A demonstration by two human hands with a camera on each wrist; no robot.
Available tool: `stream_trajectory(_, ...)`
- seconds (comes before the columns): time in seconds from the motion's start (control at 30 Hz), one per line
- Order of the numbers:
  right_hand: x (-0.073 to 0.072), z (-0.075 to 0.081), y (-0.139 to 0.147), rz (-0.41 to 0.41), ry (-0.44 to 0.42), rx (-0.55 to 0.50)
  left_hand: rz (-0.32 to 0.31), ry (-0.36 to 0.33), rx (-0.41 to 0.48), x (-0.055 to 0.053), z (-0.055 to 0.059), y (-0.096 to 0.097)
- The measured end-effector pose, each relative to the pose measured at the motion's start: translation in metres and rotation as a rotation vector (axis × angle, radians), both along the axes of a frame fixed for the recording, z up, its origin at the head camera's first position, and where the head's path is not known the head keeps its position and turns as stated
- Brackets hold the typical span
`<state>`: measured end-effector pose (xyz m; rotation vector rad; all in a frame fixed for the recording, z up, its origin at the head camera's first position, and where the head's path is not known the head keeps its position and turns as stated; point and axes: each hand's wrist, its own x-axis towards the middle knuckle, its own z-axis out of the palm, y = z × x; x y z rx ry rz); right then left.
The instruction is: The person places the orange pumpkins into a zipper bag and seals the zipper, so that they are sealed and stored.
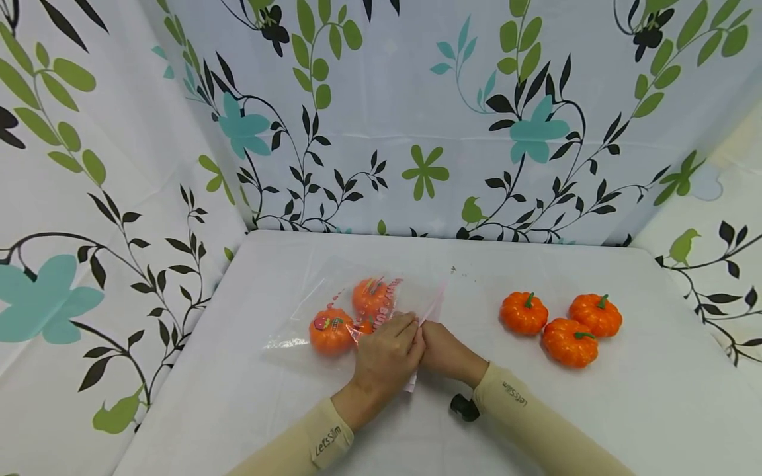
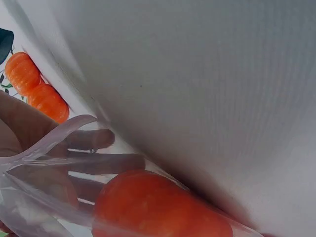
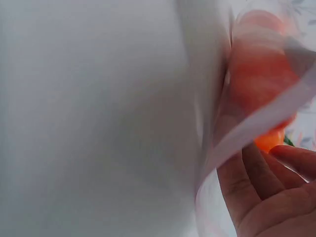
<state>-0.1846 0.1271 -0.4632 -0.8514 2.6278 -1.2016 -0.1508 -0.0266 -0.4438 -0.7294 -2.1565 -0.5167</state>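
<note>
A clear plastic bag (image 1: pixel 292 330) with pink print and a pinkish edge lies on the table. Inside are orange toy pumpkins: a front one (image 1: pixel 330 332), a rear one (image 1: pixel 370 297) and another (image 1: pixel 366 325) partly covered by the hand. My left hand (image 1: pixel 387 354) grips the bag near its mouth, its fingertips partly hidden. From the right, my right hand (image 1: pixel 449 354) reaches in at the mouth. Through the plastic in the left wrist view, its fingers (image 2: pixel 113 163) look fairly straight, beside a pumpkin (image 2: pixel 153 205). The right wrist view has the bag's edge (image 3: pixel 256 123) crossing those fingers.
Three more orange pumpkins stand grouped at the right of the table: a left one (image 1: pixel 524 313), a front one (image 1: pixel 569 343) and a rear one (image 1: pixel 596 315). A black wrist device (image 1: pixel 464 408) is by the right forearm. Leaf-patterned curtains (image 1: pixel 381 119) surround the white table (image 1: pixel 238 423).
</note>
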Motion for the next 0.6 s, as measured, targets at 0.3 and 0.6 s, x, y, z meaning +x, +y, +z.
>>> stream_trajectory(0.3,0.004,0.01,0.032,-0.301,-0.154,-0.251,0.03,0.015,-0.026,0.0,0.003,0.002)
stream_trajectory(0.6,0.009,0.008,0.03,-0.124,-0.244,-0.259,0.028,0.006,-0.027,0.0,0.003,0.007)
